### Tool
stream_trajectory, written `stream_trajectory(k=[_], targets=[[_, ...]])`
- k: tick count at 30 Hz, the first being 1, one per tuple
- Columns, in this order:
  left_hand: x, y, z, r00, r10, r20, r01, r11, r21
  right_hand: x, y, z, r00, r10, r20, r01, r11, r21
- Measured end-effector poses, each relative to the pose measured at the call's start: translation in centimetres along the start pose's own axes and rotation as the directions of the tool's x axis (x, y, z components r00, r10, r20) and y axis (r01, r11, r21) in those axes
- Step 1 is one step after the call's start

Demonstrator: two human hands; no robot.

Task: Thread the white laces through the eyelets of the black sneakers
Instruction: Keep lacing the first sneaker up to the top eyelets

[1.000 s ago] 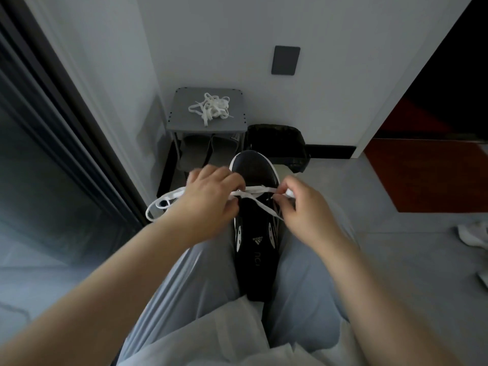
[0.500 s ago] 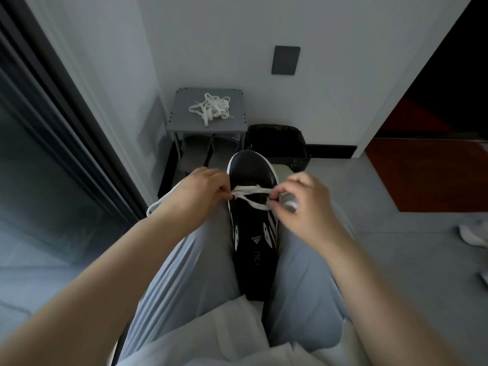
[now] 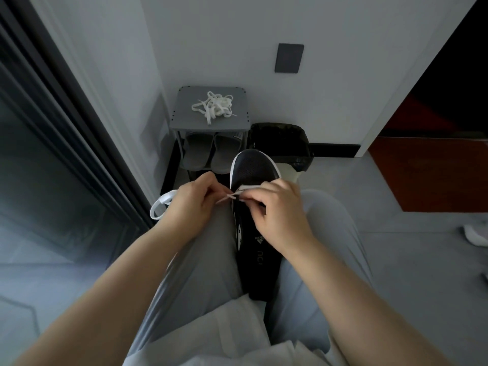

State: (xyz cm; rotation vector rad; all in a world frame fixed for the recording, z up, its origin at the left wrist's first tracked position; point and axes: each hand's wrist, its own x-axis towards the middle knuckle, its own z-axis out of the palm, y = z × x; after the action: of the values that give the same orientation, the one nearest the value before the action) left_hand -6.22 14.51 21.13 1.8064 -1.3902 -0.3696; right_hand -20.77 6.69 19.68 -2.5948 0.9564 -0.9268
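Black sneaker (image 3: 253, 170) clamped between the knees, toe outward. The right hand (image 3: 280, 215) has crossed the sneaker to meet the left hand (image 3: 191, 204) at its left edge. Both grips pinch the white lace (image 3: 245, 188), probably aiming its tip at the next eyelet. A spare lace (image 3: 214, 107) lies on the rack (image 3: 184, 122) beyond the toe.

A black sneaker (image 3: 253, 167) with a white sole edge lies lengthwise between the thighs, toe pointing away. A white lace (image 3: 247, 187) crosses it just behind the toe, its slack looping out left. More tangled white laces (image 3: 214, 106) lie on a grey rack (image 3: 184, 120).
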Motion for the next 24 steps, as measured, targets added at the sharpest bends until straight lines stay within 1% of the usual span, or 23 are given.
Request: stream_trajectory(k=[1, 2, 4, 5, 6, 8, 11, 12, 13, 14, 15, 16, 18, 20, 21, 22, 24], targets=[[0.1, -0.3, -0.2, 1.0, -0.028, 0.012, 0.028, 0.997, -0.065, 0.0, -0.1, 0.0, 1.0, -0.004, 0.007, 0.004, 1.0, 0.001], [0.2, -0.6, -0.6, 0.998, -0.065, -0.018, 0.062, 0.988, -0.138, -0.1, -0.2, 0.1, 1.0, -0.002, 0.012, 0.002, 1.0, 0.009], [0.5, -1.0, -2.3, 0.975, -0.158, -0.154, 0.106, 0.947, -0.305, 0.0, -0.1, 0.0, 1.0, 0.019, 0.016, -0.02, 0.999, 0.042], [0.7, -1.2, -3.2, 0.958, -0.184, -0.219, 0.1, 0.933, -0.346, 0.1, -0.1, 0.0, 0.999, 0.035, 0.017, -0.036, 0.997, 0.061], [0.8, -1.1, -4.0, 0.948, -0.188, -0.255, 0.09, 0.932, -0.351, 0.1, 0.0, 0.0, 0.999, 0.047, 0.016, -0.048, 0.996, 0.076], [0.7, -0.9, -4.3, 0.943, -0.193, -0.272, 0.087, 0.93, -0.358, 0.2, -0.1, 0.1, 0.998, 0.056, 0.015, -0.057, 0.995, 0.082], [0.7, -1.0, -3.3, 0.908, -0.286, -0.305, 0.129, 0.886, -0.445, 0.1, -0.3, 0.3, 0.997, 0.059, 0.055, -0.062, 0.997, 0.055], [0.7, -1.1, -3.0, 0.903, -0.308, -0.3, 0.152, 0.881, -0.448, 0.1, -0.3, 0.4, 0.996, 0.06, 0.071, -0.063, 0.997, 0.044], [0.7, -1.1, -2.8, 0.913, -0.299, -0.277, 0.174, 0.9, -0.4, 0.1, -0.3, 0.5, 0.995, 0.065, 0.078, -0.068, 0.997, 0.039], [0.6, -1.1, -2.6, 0.938, -0.251, -0.238, 0.175, 0.937, -0.301, 0.1, -0.3, 0.6, 0.994, 0.078, 0.078, -0.082, 0.996, 0.046], [0.3, -0.9, -2.4, 0.967, -0.168, -0.194, 0.135, 0.976, -0.168, 0.2, -0.3, 0.7, 0.992, 0.098, 0.074, -0.103, 0.993, 0.06], [-0.1, -0.3, -2.2, 0.988, -0.062, -0.141, 0.056, 0.997, -0.046, 0.2, -0.3, 0.8, 0.991, 0.116, 0.071, -0.122, 0.99, 0.076], [-0.7, 0.9, -1.3, 0.989, 0.144, -0.022, -0.14, 0.983, 0.119, 0.1, -0.3, 0.9, 0.989, 0.136, 0.063, -0.142, 0.984, 0.104], [-0.7, 1.0, -0.3, 0.965, 0.253, 0.068, -0.262, 0.933, 0.249, 0.0, -0.3, 0.9, 0.987, 0.146, 0.061, -0.152, 0.982, 0.109], [-0.5, 0.9, 0.3, 0.962, 0.255, 0.095, -0.272, 0.917, 0.291, -0.1, -0.4, 0.8, 0.987, 0.147, 0.058, -0.153, 0.982, 0.112], [-0.3, 0.7, 0.6, 0.97, 0.219, 0.103, -0.241, 0.917, 0.319, -0.2, -0.4, 0.8, 0.988, 0.145, 0.045, -0.15, 0.982, 0.116], [0.1, 0.4, 1.2, 0.982, 0.158, 0.105, -0.183, 0.933, 0.31, -0.4, -0.3, 0.8, 0.989, 0.146, 0.001, -0.145, 0.985, 0.089]])
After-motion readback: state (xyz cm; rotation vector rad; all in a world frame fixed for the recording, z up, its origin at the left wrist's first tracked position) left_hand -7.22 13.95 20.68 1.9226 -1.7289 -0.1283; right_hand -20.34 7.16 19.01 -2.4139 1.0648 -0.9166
